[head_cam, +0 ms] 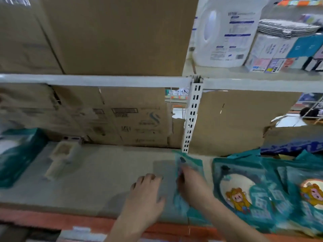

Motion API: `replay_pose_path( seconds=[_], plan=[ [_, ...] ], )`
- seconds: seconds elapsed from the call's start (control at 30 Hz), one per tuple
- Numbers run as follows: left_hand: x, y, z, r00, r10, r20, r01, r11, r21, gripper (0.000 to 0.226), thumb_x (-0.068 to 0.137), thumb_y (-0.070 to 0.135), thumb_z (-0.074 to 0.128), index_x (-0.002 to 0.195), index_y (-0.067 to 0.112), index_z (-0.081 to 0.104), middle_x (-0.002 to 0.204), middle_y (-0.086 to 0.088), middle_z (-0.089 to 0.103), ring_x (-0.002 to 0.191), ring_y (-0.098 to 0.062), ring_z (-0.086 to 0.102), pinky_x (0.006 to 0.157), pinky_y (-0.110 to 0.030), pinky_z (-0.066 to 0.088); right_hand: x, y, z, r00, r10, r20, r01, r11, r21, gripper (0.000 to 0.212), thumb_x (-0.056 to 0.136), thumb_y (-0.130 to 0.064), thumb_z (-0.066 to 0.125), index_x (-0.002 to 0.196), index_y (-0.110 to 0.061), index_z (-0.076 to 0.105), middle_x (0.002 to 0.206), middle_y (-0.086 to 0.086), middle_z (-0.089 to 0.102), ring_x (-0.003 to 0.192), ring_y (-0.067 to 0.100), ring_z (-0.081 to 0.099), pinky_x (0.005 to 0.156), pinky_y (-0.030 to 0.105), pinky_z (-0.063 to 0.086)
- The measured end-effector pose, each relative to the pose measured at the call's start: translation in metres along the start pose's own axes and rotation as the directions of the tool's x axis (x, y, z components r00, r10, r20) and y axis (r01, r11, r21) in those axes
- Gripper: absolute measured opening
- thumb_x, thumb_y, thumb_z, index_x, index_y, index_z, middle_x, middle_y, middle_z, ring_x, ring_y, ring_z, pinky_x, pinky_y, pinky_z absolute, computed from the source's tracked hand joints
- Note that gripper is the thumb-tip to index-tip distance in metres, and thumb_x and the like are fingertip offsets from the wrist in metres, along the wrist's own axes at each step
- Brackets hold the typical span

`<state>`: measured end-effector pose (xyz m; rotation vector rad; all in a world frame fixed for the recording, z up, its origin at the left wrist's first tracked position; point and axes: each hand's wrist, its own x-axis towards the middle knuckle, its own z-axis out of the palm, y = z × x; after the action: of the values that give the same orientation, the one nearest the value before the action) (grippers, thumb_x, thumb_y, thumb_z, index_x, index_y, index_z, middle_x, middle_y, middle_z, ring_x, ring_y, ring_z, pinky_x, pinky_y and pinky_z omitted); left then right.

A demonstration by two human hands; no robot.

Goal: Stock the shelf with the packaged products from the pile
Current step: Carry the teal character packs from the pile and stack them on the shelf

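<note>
While the right hand (191, 182) is gripping the top of a teal package (189, 163), it is standing that package upright on the lower shelf (97, 180). The package is going just left of the two teal packages (244, 189) lying at the right, probably so that the row is extending leftward from them. The left hand (146, 191) is lying against the package's greyish left side with bent fingers, seemingly steadying it. Blur is hiding whether it is gripping or only pressing. The hands are sitting close together, one on either side of the package.

Open room is lying to the left, where bare shelf is running toward a pale hand tool (59, 158) and a teal pack (15, 154) at the left end. Cardboard backing (132, 119) is closing off the far side. A white upright post (192, 119) is standing just beyond the package, so pushing farther back is risking a snag there. An orange front lip (52, 220) is marking the near edge.
</note>
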<state>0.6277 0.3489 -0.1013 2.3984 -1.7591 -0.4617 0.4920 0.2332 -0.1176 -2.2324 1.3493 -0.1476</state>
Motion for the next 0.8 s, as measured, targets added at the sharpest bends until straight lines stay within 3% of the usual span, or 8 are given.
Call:
replay_pose_path(
  seconds=[0.03,0.13,0.23,0.43,0.53,0.63,0.8],
  plan=[
    [-0.003,-0.007,0.001,1.0,-0.014,0.005,0.014,1.0,-0.004,0.053,0.095,0.048,0.047,0.146,0.037,0.036,0.142,0.009,0.043,0.131,-0.017,0.041,0.108,-0.035,0.037,0.002,-0.005,0.012,0.999,-0.026,0.04,0.027,0.999,-0.03,0.021,0.101,-0.022,0.043,0.114,-0.014,0.057,0.087,0.002,0.062,0.081,0.019,0.061,0.065,0.023,0.046],
    [-0.009,-0.019,0.002,0.999,-0.032,0.029,0.033,0.999,-0.027,0.05,0.097,0.048,0.046,0.144,0.036,0.037,0.14,0.007,0.044,0.129,-0.018,0.043,0.106,-0.036,0.04,0.004,-0.009,0.033,0.986,-0.032,0.166,0.035,0.999,-0.015,0.018,0.101,-0.022,0.045,0.113,-0.017,0.057,0.103,0.006,0.067,0.095,0.025,0.063,0.082,0.032,0.049],
    [-0.01,-0.02,0.005,0.998,-0.02,0.057,0.022,0.999,-0.024,0.05,0.098,0.046,0.046,0.146,0.034,0.036,0.142,0.005,0.043,0.13,-0.02,0.043,0.106,-0.038,0.04,0.0,0.005,0.035,0.982,0.022,0.188,-0.013,0.999,-0.047,0.014,0.099,-0.025,0.047,0.11,-0.022,0.055,0.108,0.006,0.068,0.089,0.021,0.058,0.076,0.034,0.046],
    [0.005,0.006,0.017,0.992,0.059,0.114,-0.052,0.997,-0.063,0.051,0.098,0.044,0.049,0.147,0.034,0.038,0.142,0.005,0.045,0.13,-0.018,0.044,0.106,-0.037,0.041,-0.016,0.069,0.006,0.96,0.194,0.203,-0.189,0.981,-0.045,0.029,0.098,-0.039,0.052,0.122,-0.022,0.05,0.112,0.003,0.064,0.089,0.016,0.055,0.072,0.031,0.044],
    [0.02,0.031,0.024,0.982,0.106,0.153,-0.102,0.994,-0.035,0.052,0.097,0.039,0.051,0.148,0.033,0.04,0.146,0.004,0.044,0.134,-0.021,0.042,0.107,-0.039,0.04,-0.026,0.11,-0.013,0.944,0.294,0.148,-0.284,0.955,-0.085,0.021,0.097,-0.041,0.052,0.108,-0.023,0.049,0.104,0.001,0.063,0.091,0.021,0.06,0.074,0.033,0.048],
    [0.034,0.058,0.029,0.972,0.144,0.186,-0.145,0.989,-0.008,0.053,0.098,0.04,0.051,0.148,0.032,0.039,0.148,0.003,0.043,0.137,-0.022,0.04,0.109,-0.039,0.038,-0.039,0.153,-0.035,0.899,0.438,0.025,-0.429,0.889,-0.158,0.036,0.091,-0.049,0.056,0.115,-0.022,0.052,0.12,0.006,0.059,0.114,0.029,0.057,0.087,0.037,0.048],
    [0.044,0.089,0.035,0.969,0.171,0.177,-0.176,0.984,0.011,0.052,0.098,0.043,0.05,0.149,0.033,0.039,0.147,0.003,0.045,0.138,-0.021,0.041,0.113,-0.039,0.037,-0.056,0.214,-0.055,0.818,0.573,-0.056,-0.575,0.817,-0.049,0.074,0.087,-0.055,0.065,0.144,-0.018,0.036,0.142,0.013,0.044,0.133,0.036,0.042,0.103,0.049,0.045]
  ],
)
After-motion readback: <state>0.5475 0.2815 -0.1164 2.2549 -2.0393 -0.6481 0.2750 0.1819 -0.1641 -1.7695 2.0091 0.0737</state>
